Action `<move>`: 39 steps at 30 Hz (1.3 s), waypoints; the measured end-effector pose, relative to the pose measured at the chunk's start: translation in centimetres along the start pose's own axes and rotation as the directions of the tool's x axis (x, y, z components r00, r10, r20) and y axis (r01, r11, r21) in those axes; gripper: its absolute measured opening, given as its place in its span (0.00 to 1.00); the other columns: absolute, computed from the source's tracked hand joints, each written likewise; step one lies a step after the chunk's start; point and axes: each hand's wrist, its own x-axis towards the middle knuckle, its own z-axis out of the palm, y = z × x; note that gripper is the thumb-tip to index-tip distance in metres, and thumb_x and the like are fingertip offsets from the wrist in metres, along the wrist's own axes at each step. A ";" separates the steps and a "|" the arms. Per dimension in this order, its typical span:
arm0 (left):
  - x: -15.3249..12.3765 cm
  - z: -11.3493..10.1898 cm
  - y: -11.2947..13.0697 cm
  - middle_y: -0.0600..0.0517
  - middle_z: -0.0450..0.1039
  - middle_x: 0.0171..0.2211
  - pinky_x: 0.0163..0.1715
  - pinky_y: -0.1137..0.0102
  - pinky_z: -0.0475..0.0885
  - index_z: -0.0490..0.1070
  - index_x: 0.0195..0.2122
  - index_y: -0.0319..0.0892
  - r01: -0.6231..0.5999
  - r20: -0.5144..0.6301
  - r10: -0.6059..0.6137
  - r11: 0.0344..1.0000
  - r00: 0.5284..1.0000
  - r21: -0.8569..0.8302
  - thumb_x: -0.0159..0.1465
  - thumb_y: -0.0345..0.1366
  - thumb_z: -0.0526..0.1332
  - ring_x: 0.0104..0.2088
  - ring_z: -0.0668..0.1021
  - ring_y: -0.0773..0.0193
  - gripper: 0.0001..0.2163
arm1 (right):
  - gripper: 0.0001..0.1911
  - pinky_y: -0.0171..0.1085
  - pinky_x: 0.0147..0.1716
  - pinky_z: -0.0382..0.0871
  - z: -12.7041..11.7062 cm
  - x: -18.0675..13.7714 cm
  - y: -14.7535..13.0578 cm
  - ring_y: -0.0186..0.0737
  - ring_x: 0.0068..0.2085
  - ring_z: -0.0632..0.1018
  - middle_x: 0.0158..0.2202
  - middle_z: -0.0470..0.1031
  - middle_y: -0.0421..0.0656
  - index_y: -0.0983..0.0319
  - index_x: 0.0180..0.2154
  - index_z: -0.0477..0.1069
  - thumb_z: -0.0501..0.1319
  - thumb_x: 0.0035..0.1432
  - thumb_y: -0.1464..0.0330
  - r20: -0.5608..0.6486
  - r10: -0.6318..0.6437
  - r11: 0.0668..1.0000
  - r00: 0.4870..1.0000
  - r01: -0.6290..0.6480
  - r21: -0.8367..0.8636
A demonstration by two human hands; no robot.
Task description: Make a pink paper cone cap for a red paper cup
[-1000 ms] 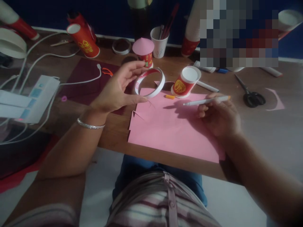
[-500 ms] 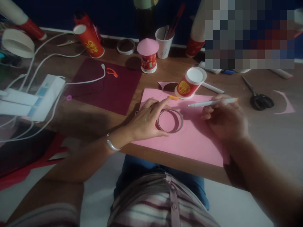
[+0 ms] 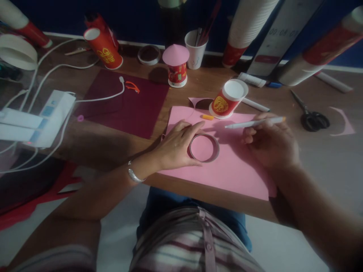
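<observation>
A pink paper sheet point(image 3: 235, 170) lies at the table's near edge. On it rests a cut paper-cup ring point(image 3: 216, 150), lying flat. My left hand point(image 3: 176, 145) grips the ring's left side with thumb and fingers and presses it onto the sheet. My right hand point(image 3: 270, 145) rests on the sheet's right part, closed round a white pen point(image 3: 255, 122) whose tip points left toward the ring. An orange pen cap point(image 3: 208, 117) lies on the sheet's far edge.
An upturned red paper cup point(image 3: 228, 99) leans at the sheet's far edge. Behind stand a pink-capped cup point(image 3: 176, 66), a white cup of pens point(image 3: 195, 47), dark red paper point(image 3: 127, 105), scissors point(image 3: 310, 115), a power strip point(image 3: 42, 117) with cables, and cup stacks.
My left hand brought the ring down from the air onto the pink sheet and now holds it flat there. The right hand with the pen has barely moved.
</observation>
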 end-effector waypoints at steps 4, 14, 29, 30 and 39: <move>0.1 -0.2 -0.1 0.40 0.70 0.64 0.68 0.44 0.61 0.51 0.72 0.44 -0.002 -0.011 0.002 1.000 1.000 -0.001 0.50 0.44 0.81 0.63 0.69 0.42 0.53 | 0.10 0.32 0.24 0.73 0.0 0.0 0.1 0.34 0.24 0.76 0.24 0.74 0.38 0.57 0.36 0.78 0.75 0.57 0.62 -0.004 -0.002 1.000 1.000 0.002 0.008; 0.0 -0.5 -0.3 0.40 0.67 0.67 0.67 0.44 0.62 0.48 0.74 0.48 -0.043 0.018 0.043 0.999 0.999 -0.010 0.51 0.44 0.81 0.65 0.67 0.41 0.56 | 0.11 0.31 0.24 0.73 -0.2 0.1 0.3 0.33 0.26 0.76 0.26 0.76 0.36 0.57 0.37 0.79 0.76 0.56 0.60 0.029 -0.023 1.000 0.999 0.022 0.018; -0.5 -1.5 -1.1 0.42 0.73 0.65 0.67 0.49 0.64 0.53 0.72 0.45 -0.050 0.015 0.050 0.999 0.999 -0.011 0.58 0.45 0.76 0.66 0.68 0.46 0.46 | 0.11 0.32 0.24 0.72 -0.5 0.2 0.4 0.33 0.25 0.76 0.25 0.76 0.36 0.57 0.38 0.78 0.74 0.58 0.60 0.050 -0.044 0.999 0.998 0.044 -0.005; -0.4 -1.4 -1.0 0.43 0.73 0.65 0.67 0.49 0.64 0.53 0.72 0.45 -0.055 0.013 0.055 0.998 0.998 -0.009 0.59 0.45 0.76 0.66 0.68 0.46 0.45 | 0.10 0.32 0.24 0.72 -0.5 0.2 0.4 0.33 0.25 0.76 0.25 0.76 0.36 0.57 0.38 0.78 0.74 0.58 0.60 0.047 -0.040 0.999 0.998 0.041 -0.009; -0.5 -1.1 -1.2 0.44 0.74 0.64 0.68 0.49 0.63 0.54 0.71 0.45 -0.073 -0.007 0.073 0.997 0.997 0.030 0.60 0.46 0.75 0.65 0.69 0.46 0.43 | 0.12 0.32 0.24 0.73 -0.5 0.2 0.4 0.33 0.25 0.75 0.25 0.75 0.36 0.58 0.38 0.78 0.75 0.57 0.60 0.051 -0.034 0.999 0.998 0.034 0.002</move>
